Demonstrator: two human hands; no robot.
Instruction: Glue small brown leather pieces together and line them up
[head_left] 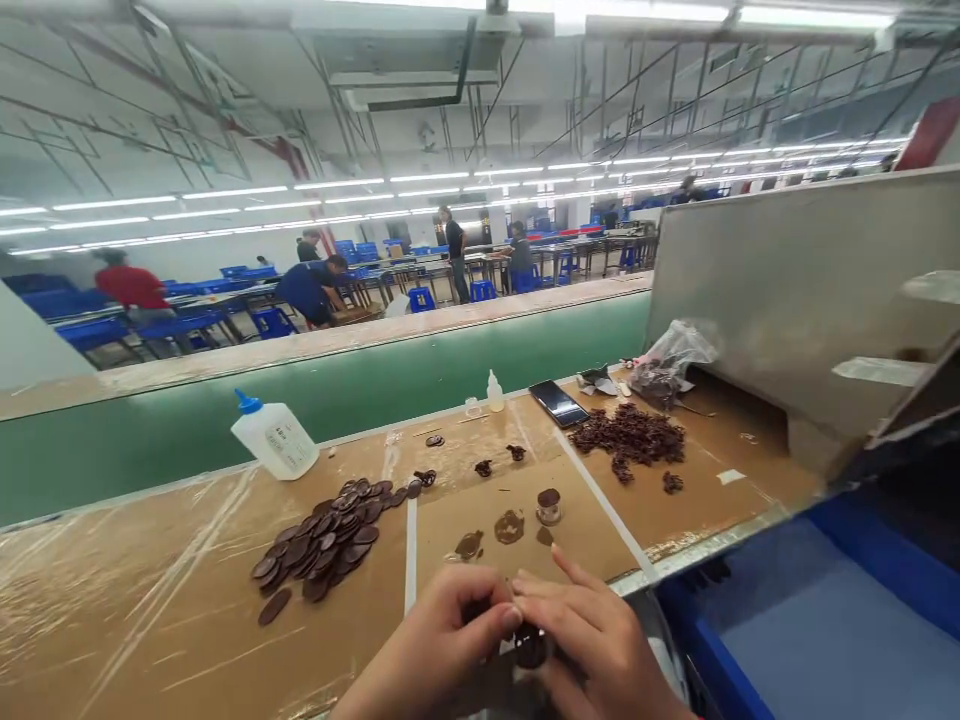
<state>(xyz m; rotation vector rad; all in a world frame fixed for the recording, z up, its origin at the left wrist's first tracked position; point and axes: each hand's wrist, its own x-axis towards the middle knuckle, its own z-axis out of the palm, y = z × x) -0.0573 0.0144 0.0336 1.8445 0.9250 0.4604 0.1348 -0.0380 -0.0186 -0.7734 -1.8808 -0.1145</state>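
My left hand [454, 630] and my right hand [592, 640] meet at the near edge of the table. Both have their fingers closed around a small dark brown piece [529, 648], mostly hidden by the fingers. My left thumb presses at its upper side; my right index finger sticks up and away. Just beyond the hands, a small round pot [549, 506] with dark content stands on a cardboard sheet [465, 505]. Beside it are dark glue-like stains [509, 527]. Two small dark openwork pieces [515, 453] lie farther back.
Left is a heap of dark brown oval discs [322, 540]; behind it leans a white bottle with a blue cap [276, 437]. A small dropper bottle [495, 391], a phone [559, 403] and a pile of dark openwork pieces [630, 437] lie farther off. A blue bin [817, 610] stands right.
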